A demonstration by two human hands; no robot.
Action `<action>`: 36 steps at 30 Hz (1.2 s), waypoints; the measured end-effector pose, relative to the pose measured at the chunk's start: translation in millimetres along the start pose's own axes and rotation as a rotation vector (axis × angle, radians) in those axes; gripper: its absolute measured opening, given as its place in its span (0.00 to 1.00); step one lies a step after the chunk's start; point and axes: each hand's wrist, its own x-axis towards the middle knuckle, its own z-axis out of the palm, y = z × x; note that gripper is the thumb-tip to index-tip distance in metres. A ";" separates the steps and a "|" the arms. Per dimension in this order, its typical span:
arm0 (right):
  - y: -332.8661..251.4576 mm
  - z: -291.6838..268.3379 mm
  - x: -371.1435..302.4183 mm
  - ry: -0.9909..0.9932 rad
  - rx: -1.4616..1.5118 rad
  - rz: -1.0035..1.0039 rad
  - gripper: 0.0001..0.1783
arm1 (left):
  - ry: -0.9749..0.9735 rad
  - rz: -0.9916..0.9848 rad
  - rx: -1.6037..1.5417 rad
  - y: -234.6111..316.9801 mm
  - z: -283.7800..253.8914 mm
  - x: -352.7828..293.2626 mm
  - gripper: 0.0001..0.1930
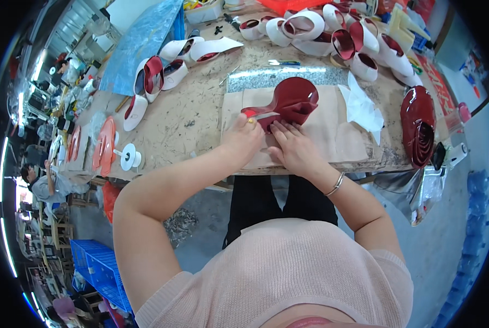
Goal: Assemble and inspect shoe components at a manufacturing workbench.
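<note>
A glossy burgundy shoe upper [298,98] stands curled on a beige sheet [340,123] in front of me. My left hand [243,141] is closed at its left side, around a small tool with a red end [249,113]. A thin pale part of this tool lies along the burgundy piece; its exact kind is too small to tell. My right hand [295,146] rests palm down at the piece's lower edge, fingers stretched out and fingertips touching it. A bracelet sits on the right wrist.
White shoe uppers with burgundy linings [310,27] line the back, with several more [152,76] at left. Stacked burgundy uppers [418,128] stand right. A crumpled white sheet [362,106], a speckled slab [244,81] and a white spool [129,157] also lie around.
</note>
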 end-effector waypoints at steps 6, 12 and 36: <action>-24.2 -10.5 16.9 -0.119 -0.175 0.051 0.32 | 0.118 0.022 0.182 10.8 12.8 -1.7 0.11; -23.9 1.6 20.0 -0.022 -0.168 0.087 0.29 | 0.127 0.034 0.276 9.9 15.4 -2.8 0.09; 19.6 -30.9 43.9 -0.003 -0.017 0.218 0.18 | 0.430 -0.667 -0.795 87.6 9.5 19.5 0.34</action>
